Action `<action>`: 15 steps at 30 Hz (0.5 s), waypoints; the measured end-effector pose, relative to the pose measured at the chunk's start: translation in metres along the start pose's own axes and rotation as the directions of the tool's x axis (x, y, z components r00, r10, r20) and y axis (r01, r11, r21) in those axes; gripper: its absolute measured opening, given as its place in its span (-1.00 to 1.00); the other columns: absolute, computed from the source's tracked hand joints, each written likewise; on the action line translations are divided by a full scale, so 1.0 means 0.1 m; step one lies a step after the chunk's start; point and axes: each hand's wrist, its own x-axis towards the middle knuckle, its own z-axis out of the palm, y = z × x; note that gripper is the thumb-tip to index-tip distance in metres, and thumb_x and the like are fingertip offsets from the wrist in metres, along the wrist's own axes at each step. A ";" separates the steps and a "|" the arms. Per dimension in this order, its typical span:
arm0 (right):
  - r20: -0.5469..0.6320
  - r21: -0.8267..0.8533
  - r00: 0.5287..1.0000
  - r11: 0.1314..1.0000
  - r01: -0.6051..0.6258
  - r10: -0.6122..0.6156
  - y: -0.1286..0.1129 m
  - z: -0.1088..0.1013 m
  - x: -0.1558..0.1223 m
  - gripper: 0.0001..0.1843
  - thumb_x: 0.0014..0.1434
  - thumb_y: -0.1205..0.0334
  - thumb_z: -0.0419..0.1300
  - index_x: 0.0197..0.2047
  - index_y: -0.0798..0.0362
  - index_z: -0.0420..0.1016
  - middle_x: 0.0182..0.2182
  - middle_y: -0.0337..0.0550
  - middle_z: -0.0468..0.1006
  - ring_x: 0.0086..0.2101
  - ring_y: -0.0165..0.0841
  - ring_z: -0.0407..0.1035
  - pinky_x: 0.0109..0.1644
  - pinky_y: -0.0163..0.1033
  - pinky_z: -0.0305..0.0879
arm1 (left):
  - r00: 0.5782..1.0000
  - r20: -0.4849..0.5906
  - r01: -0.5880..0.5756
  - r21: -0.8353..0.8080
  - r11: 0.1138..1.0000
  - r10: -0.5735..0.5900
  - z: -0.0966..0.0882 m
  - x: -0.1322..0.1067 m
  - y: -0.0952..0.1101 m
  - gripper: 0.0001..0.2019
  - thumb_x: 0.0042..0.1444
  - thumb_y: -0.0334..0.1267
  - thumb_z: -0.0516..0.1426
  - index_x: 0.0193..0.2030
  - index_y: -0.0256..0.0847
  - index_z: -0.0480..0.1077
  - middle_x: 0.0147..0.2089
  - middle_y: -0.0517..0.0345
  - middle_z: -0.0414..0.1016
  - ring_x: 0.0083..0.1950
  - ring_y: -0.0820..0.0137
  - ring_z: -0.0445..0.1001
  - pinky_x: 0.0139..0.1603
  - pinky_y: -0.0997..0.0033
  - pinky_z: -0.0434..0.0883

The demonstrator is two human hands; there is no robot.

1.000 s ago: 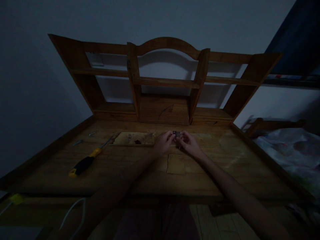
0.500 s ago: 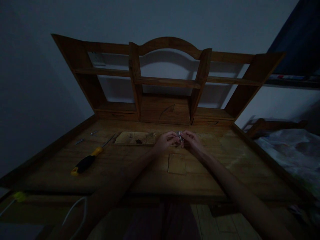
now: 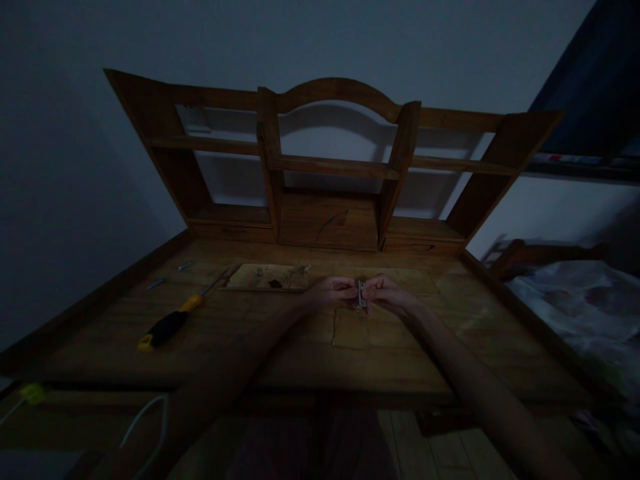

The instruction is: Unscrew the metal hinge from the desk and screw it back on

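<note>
My left hand [image 3: 330, 293] and my right hand [image 3: 387, 295] meet over the middle of a wooden desk [image 3: 260, 347]. Both pinch a small metal piece [image 3: 361, 294], which looks like a folded hinge, standing upright between the fingertips. Just behind the hands lies a flat wooden board [image 3: 273, 277] with small dark marks on it. A square patch [image 3: 350, 328] in the desktop sits right below the hands. The room is dim.
A yellow and black screwdriver [image 3: 173, 323] lies on the left of the desk, with two loose screws [image 3: 156, 283] beyond it. A wooden shelf unit [image 3: 330, 167] rises at the back. A white cable [image 3: 145, 417] hangs at the front left. A bed with a pale cover [image 3: 575, 300] stands on the right.
Both hands have drawn a little nearer to me with the metal piece. It was turned from flat to edge-on between the fingers.
</note>
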 end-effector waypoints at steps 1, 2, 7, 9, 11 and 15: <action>0.007 -0.007 1.000 1.000 -0.006 0.006 -0.01 0.00 0.00 -0.68 0.02 0.02 0.48 -0.44 0.12 0.63 -0.54 -0.15 0.59 -0.55 -0.40 0.44 -0.35 -0.27 0.39 | 1.000 -0.004 -0.001 0.002 1.000 0.001 -0.01 0.00 -0.02 -0.55 0.06 0.13 0.35 -0.32 -0.30 0.49 -0.26 0.00 0.58 -0.21 0.31 0.56 -0.12 0.32 0.48; 0.006 -0.010 1.000 1.000 -0.005 0.005 -0.01 0.01 0.00 -0.67 0.01 0.01 0.48 -0.45 0.12 0.63 -0.55 -0.15 0.59 -0.54 -0.39 0.44 -0.35 -0.28 0.39 | 1.000 -0.012 0.001 0.003 1.000 -0.001 -0.01 0.01 -0.04 -0.55 0.06 0.12 0.35 -0.32 -0.31 0.50 -0.26 0.00 0.58 -0.21 0.32 0.56 -0.12 0.33 0.47; -0.054 0.021 0.996 0.998 0.065 -0.064 -0.01 0.03 0.05 -0.62 0.02 -0.07 0.47 -0.46 0.08 0.58 -0.54 -0.21 0.56 -0.53 -0.44 0.41 -0.34 -0.30 0.36 | 0.996 -0.084 0.023 -0.086 0.996 -0.030 -0.08 0.05 -0.12 -0.55 0.04 0.11 0.37 -0.31 -0.31 0.47 -0.30 0.05 0.55 -0.27 0.40 0.52 -0.14 0.38 0.43; -0.089 0.030 0.992 0.995 0.094 -0.091 0.01 0.04 0.08 -0.64 0.04 -0.05 0.47 -0.45 0.07 0.56 -0.54 -0.24 0.53 -0.51 -0.45 0.39 -0.34 -0.31 0.34 | 0.994 -0.102 0.034 -0.150 0.988 -0.050 -0.10 0.06 -0.13 -0.55 0.04 0.10 0.38 -0.30 -0.31 0.47 -0.30 0.04 0.56 -0.28 0.39 0.53 -0.12 0.36 0.44; -0.127 0.032 0.986 0.993 0.113 -0.108 0.02 0.04 0.09 -0.65 0.06 -0.04 0.46 -0.44 0.06 0.55 -0.53 -0.25 0.51 -0.49 -0.45 0.39 -0.33 -0.31 0.33 | 0.992 -0.110 0.040 -0.198 0.979 -0.063 -0.11 0.08 -0.13 -0.57 0.03 0.07 0.39 -0.30 -0.30 0.47 -0.30 0.03 0.57 -0.27 0.35 0.54 -0.11 0.33 0.45; -0.212 0.024 0.972 0.993 0.112 -0.104 0.05 0.02 0.11 -0.70 0.13 0.00 0.41 -0.39 0.04 0.53 -0.51 -0.26 0.53 -0.48 -0.45 0.39 -0.34 -0.32 0.28 | 0.979 -0.193 0.009 -0.268 0.963 -0.062 -0.11 0.10 -0.10 -0.60 -0.01 0.01 0.42 -0.30 -0.29 0.45 -0.30 0.05 0.57 -0.29 0.36 0.55 -0.10 0.30 0.47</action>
